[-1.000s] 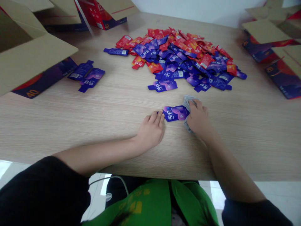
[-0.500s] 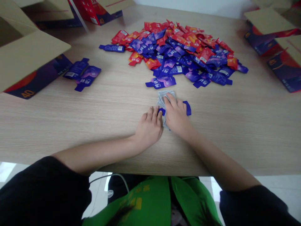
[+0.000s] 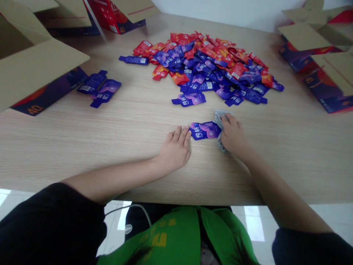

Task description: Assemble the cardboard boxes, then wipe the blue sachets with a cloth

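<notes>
A purple pouch (image 3: pixel 204 131) with white characters lies flat on the table in front of me. My left hand (image 3: pixel 176 146) rests palm down at its left end, fingers stretched out and their tips on the narrow neck. At the other end, my right hand (image 3: pixel 235 136) grips a grey cloth (image 3: pixel 220 117), which covers the pouch's right edge. Just beyond, another purple pouch (image 3: pixel 189 99) lies by itself in front of a heap of red and purple pouches (image 3: pixel 209 66).
Open cardboard boxes stand at the left, the nearest box (image 3: pixel 52 92) beside two purple pouches (image 3: pixel 106 92). More boxes stand at the back left, and further open boxes (image 3: pixel 328 88) at the right. The table's front edge (image 3: pixel 182 203) runs close to my body.
My right hand has slid the cloth to the right along the pouch, uncovering its printed face. My left hand has stayed at the pouch's left end.
</notes>
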Available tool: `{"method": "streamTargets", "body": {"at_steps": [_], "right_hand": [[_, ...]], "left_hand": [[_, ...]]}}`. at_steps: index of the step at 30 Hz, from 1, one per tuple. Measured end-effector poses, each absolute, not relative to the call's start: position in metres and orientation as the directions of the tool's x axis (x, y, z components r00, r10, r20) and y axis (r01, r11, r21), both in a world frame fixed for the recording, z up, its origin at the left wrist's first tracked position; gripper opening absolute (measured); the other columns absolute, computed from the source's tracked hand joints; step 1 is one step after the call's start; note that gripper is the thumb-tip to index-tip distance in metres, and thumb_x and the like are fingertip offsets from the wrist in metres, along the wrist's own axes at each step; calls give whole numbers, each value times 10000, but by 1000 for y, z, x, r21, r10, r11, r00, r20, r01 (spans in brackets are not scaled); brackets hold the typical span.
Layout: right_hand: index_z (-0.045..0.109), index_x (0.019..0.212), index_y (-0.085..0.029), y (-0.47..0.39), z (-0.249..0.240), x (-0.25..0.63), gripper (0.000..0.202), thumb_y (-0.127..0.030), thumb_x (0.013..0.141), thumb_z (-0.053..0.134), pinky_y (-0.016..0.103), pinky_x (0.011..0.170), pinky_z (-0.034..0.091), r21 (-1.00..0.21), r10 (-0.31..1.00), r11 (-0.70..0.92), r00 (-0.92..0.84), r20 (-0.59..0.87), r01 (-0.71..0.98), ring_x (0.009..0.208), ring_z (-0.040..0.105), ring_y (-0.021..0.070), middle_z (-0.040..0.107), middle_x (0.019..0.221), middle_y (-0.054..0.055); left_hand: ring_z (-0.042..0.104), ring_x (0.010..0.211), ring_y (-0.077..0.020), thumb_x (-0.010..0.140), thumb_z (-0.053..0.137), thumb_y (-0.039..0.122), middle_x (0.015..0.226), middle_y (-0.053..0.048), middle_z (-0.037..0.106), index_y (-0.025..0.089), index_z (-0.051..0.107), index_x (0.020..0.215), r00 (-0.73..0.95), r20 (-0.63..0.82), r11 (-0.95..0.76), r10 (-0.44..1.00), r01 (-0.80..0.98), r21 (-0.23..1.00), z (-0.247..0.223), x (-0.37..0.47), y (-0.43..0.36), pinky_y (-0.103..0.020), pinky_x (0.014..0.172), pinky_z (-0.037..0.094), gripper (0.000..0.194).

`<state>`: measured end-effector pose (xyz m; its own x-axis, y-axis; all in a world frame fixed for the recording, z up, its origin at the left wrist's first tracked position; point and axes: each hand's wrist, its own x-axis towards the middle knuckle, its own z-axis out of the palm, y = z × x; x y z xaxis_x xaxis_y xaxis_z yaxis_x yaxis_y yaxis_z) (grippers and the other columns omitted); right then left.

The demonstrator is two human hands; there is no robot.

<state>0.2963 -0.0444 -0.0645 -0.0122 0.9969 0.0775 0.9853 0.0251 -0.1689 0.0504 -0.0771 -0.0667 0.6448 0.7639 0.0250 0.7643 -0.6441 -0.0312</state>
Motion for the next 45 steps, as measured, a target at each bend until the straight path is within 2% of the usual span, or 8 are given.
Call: {"method": "streamTargets", "body": {"at_steps": [6,11,18,23,34,38,41,45], "right_hand": [[466,1485,-62,-33,-38,249,639,-61,855,357,489,1130,381,-268,955,257,-201,218,929,1419,406,307,413,1575,202],[523,1469,-124,-33,-52,203,591,-86,900,368,499,1056,415,-212,929,371,-360,91,904,1293,484,334,417,1617,111],[544,1447,-141,-37,-61,242,568,-124,893,418,559,995,424,-129,968,240,-227,108,962,1205,509,379,475,1565,136],[474,1486,-73,-43,-71,281,620,-109,870,410,559,1039,424,-131,990,100,-85,116,986,1292,466,380,434,1568,200],[510,1464,-102,-52,-41,261,597,-53,891,350,495,1118,395,-213,954,210,-152,259,954,1380,447,318,430,1563,193],[521,1467,-129,-54,-40,221,563,-76,931,356,445,1090,405,-189,952,291,-263,159,938,1329,468,304,410,1602,130],[554,1445,-144,-50,-53,206,515,-138,955,396,474,1050,410,-160,945,327,-319,76,931,1273,483,330,426,1608,96],[548,1452,-148,-48,-61,210,540,-135,931,405,513,1002,422,-155,944,330,-321,83,931,1241,485,354,433,1609,96]], "left_hand": [[422,1435,-455,1010,404,277,1603,-253,367,-42,440,1508,652,12,-651,758,758,-49,-66,51,-77,-508,1013,439,592],[442,1424,-448,1025,374,267,1551,-275,439,-74,472,1474,646,-6,-646,763,762,-42,-62,53,-77,-499,1008,445,572],[445,1423,-443,983,439,250,1594,-255,383,-37,451,1503,648,5,-647,762,761,-47,-64,52,-77,-501,1002,451,594],[461,1407,-450,975,444,249,1587,-255,395,-34,465,1495,652,2,-651,758,756,-62,-64,53,-76,-499,981,462,592],[492,1390,-434,992,426,210,1552,-248,447,-26,527,1451,681,80,-677,728,732,-81,-68,51,-85,-501,991,463,526],[486,1392,-449,1007,411,214,1543,-252,456,-38,523,1449,684,54,-679,727,728,-91,-66,52,-85,-509,995,466,521],[483,1395,-448,1004,418,205,1521,-265,476,-47,525,1443,674,18,-671,738,737,-78,-65,53,-84,-509,1004,464,518],[475,1406,-435,1007,405,187,1544,-246,459,-30,516,1457,659,12,-658,752,751,-55,-65,54,-83,-508,1012,462,512]]}}
